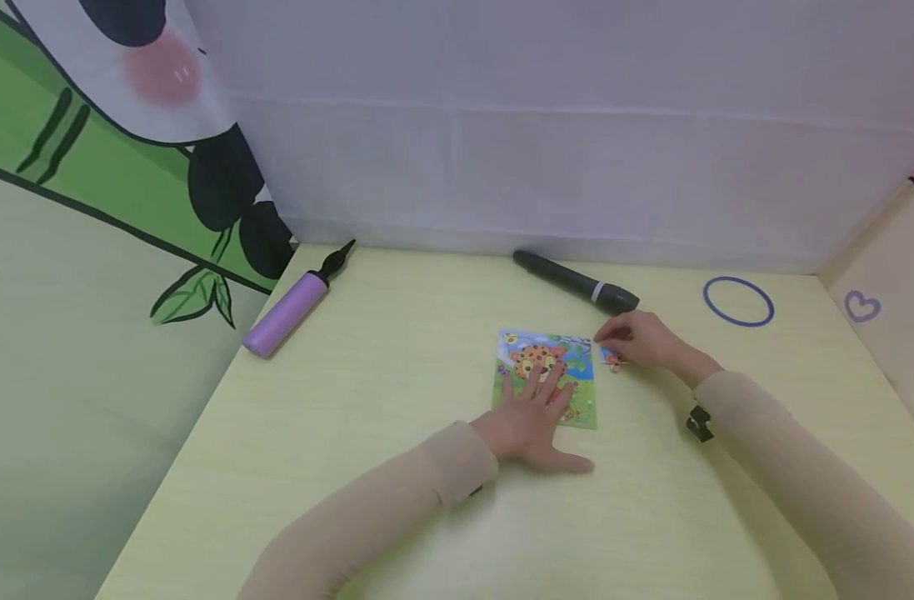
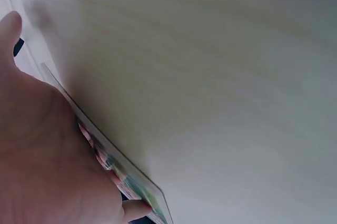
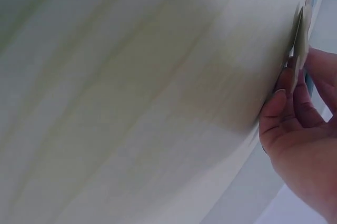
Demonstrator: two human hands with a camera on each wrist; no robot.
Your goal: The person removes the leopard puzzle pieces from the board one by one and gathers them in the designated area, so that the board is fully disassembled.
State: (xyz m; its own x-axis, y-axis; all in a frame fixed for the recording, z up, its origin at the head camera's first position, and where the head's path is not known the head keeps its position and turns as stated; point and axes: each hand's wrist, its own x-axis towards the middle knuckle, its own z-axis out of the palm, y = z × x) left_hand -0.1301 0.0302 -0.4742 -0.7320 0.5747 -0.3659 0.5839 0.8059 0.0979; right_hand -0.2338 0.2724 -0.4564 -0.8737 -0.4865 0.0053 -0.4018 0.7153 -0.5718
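A square jigsaw puzzle with a cartoon leopard on a green and blue scene lies flat on the pale table. My left hand rests on its lower part, fingers spread and thumb out over the tabletop. The left wrist view shows the puzzle's thin edge under that hand. Just right of the puzzle, my right hand pinches a small jigsaw piece with a knobbed outline, tilted on edge. In the head view, part of a colourful piece shows beneath the right fingers.
A dark, flashlight-like stick with a pale band lies behind the puzzle, its thick end close to my right hand. At the back left is a purple hand pump with a black nozzle. A blue ring lies at the back right. Cloth walls border the table.
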